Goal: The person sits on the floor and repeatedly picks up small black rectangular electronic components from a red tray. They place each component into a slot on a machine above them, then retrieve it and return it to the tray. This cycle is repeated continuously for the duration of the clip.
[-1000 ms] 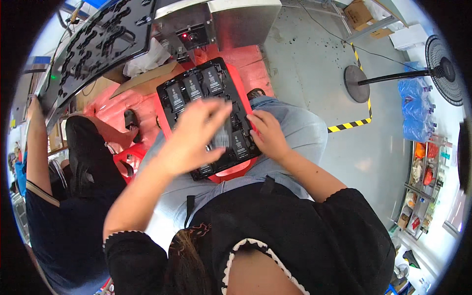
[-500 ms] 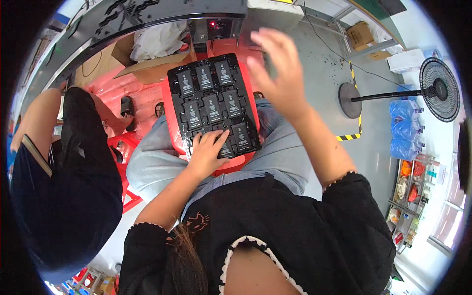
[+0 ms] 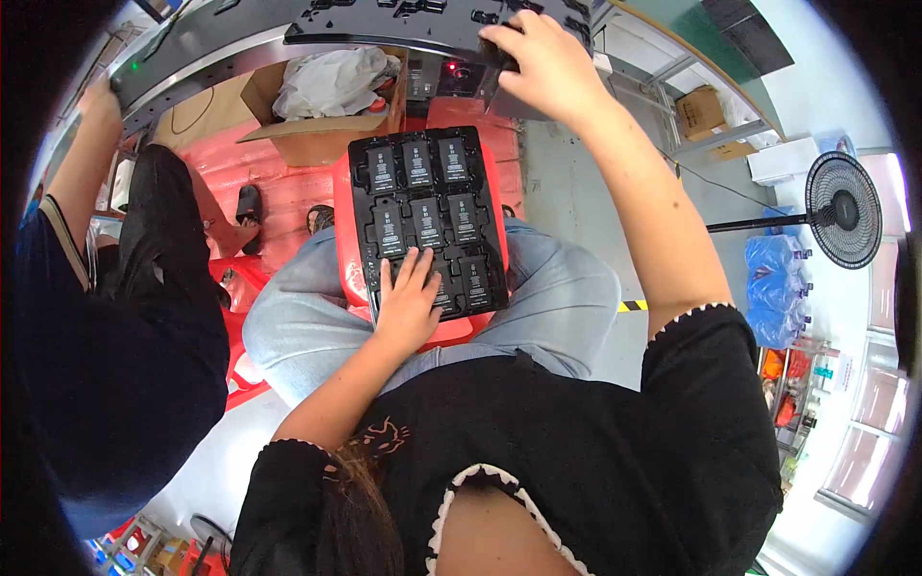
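Note:
A black plastic tray (image 3: 360,154) lies on my lap area over a red stool (image 3: 344,230), with rows of flat black batteries (image 3: 424,223) in its pockets. My left hand (image 3: 408,302) rests on the tray's near part, fingers spread over a battery there and partly hiding it. Up at the bench, my right hand (image 3: 543,67) curls round the right end of another black tray (image 3: 384,42), fingers above its rim and thumb below. Part of that grip is hidden by the hand itself.
The bench (image 3: 206,62) crosses the far side, with dark parts on it. Below stands an open cardboard box (image 3: 327,144) holding clear plastic bags. A co-worker (image 3: 125,317) sits close on my left. A black fan (image 3: 845,209) stands at right.
My right hand has moved from the air above the stool's right side up to the bench tray's edge. My left hand stays on the lap tray, and the view has shifted.

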Demonstrator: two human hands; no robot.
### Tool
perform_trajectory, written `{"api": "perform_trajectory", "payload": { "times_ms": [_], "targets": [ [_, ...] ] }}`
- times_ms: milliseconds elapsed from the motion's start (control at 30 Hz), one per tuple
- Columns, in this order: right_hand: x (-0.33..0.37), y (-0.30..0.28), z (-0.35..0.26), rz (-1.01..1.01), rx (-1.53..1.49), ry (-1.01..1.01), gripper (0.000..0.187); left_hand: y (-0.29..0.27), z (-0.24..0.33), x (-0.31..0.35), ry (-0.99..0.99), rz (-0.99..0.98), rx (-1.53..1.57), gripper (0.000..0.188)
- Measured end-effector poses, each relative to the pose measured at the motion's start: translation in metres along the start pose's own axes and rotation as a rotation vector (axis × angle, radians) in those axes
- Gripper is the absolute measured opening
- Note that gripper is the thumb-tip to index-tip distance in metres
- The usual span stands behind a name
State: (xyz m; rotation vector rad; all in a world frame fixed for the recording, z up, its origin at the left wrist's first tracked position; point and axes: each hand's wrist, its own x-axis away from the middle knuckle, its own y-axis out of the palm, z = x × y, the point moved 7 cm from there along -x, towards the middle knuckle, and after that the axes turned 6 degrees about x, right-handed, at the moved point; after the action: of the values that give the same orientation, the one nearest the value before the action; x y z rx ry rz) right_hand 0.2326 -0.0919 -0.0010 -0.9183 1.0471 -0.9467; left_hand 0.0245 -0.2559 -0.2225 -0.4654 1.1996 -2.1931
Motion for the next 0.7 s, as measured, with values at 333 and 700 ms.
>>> {"api": "perform_trajectory", "payload": {
  "times_ms": [333,700],
  "targets": [
    [0.092,-0.044,-0.173,-0.125,-0.544,-0.053,0.037,-0.092,-0.040,-0.007,-0.288,0.631,1.973,0.049],
    [0.156,0.065,-0.127,0.148,-0.605,0.450,0.061,-0.070,-0.137,0.039,-0.651,0.604,1.180,0.049]
  ]
}}
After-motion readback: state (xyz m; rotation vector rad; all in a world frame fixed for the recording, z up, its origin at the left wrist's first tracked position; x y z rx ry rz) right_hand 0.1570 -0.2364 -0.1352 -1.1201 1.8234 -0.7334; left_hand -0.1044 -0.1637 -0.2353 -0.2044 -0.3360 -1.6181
